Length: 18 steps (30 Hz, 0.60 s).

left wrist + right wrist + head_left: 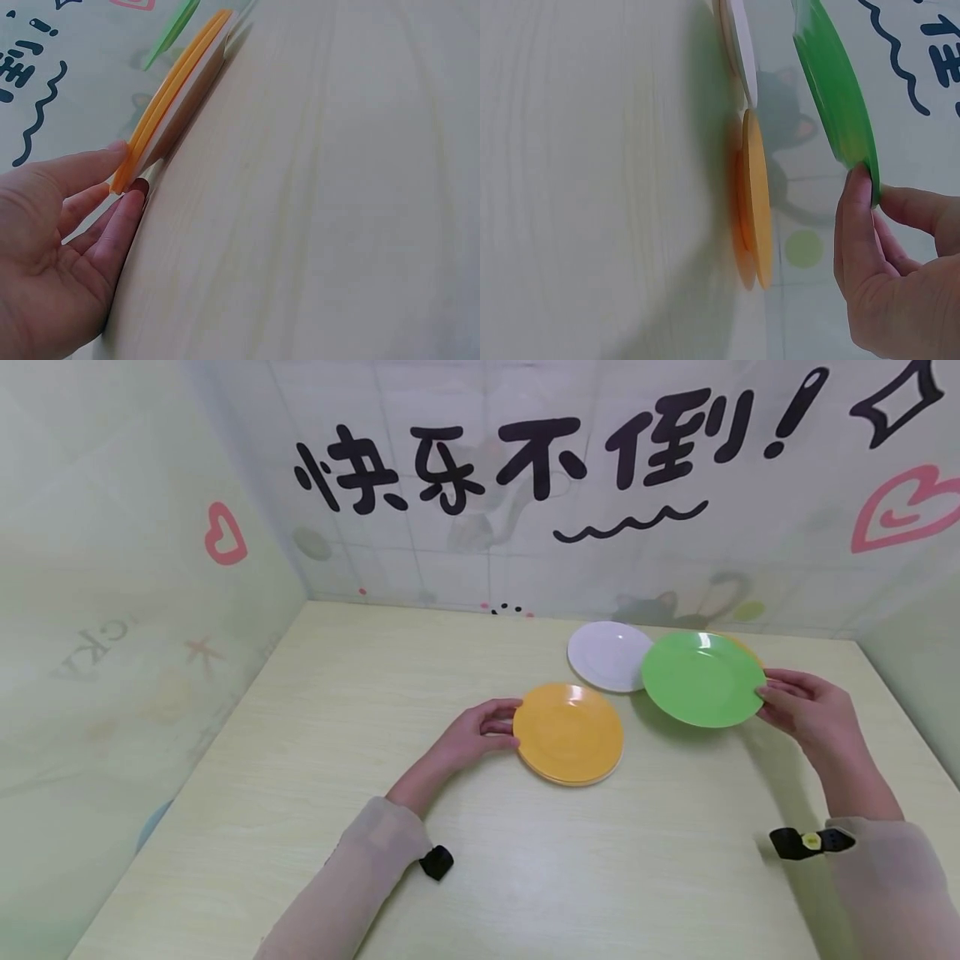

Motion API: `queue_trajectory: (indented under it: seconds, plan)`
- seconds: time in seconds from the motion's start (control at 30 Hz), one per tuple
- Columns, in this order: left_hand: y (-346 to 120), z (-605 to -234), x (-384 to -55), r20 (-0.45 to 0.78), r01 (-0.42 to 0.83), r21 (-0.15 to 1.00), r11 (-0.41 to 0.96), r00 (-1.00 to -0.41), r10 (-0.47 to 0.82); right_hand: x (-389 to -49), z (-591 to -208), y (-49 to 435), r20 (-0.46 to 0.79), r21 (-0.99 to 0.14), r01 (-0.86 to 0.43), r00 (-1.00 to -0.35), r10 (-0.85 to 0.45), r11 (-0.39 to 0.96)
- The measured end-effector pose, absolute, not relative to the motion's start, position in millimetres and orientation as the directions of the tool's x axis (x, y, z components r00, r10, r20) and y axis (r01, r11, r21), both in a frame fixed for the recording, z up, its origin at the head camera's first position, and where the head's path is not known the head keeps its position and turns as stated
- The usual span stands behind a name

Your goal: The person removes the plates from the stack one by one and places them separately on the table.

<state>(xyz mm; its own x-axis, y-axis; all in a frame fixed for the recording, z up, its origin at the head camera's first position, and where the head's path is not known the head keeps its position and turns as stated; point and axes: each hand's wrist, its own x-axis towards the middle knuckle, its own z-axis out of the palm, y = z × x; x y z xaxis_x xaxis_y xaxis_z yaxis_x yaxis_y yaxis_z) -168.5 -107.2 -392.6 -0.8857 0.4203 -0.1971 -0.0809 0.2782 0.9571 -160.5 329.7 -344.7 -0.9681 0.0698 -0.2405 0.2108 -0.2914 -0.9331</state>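
Note:
My left hand [478, 732] pinches the left rim of a small stack of plates, thumb on top and fingers below. On top are orange plates [567, 733], with a white plate [196, 86] under them in the left wrist view. A green plate [702, 679] is held up off the table by my right hand [813, 706], which pinches its right edge between thumb and fingers. Beneath and behind the green plate sits another orange plate [757, 202], mostly hidden in the head view. Left of it lies a white plate [607, 656], partly covered by the green one.
The pale wooden table [300, 760] meets a back wall [450, 552] printed with black characters and hearts. A side wall [135, 652] rises at the left. Each wrist carries a dark strap, and the right one [812, 842] shows plainly.

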Motion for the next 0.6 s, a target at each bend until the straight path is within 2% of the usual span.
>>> queue_trajectory:
  seconds: [0.27,0.6]
  plan:
    - [-107.9,-375.3,-159.8,-0.182,-0.048,0.953,0.299,-0.880,0.439,-158.8,-347.5,338.4,-0.253,-0.930,0.212,-0.962,0.106,-0.299]
    - [-108.9,-405.1,-172.5,-0.173,-0.047,0.956,0.290,-0.887,0.427,-156.0,-348.9,351.5,-0.275,-0.911,0.205,-0.949,0.156,-0.357]
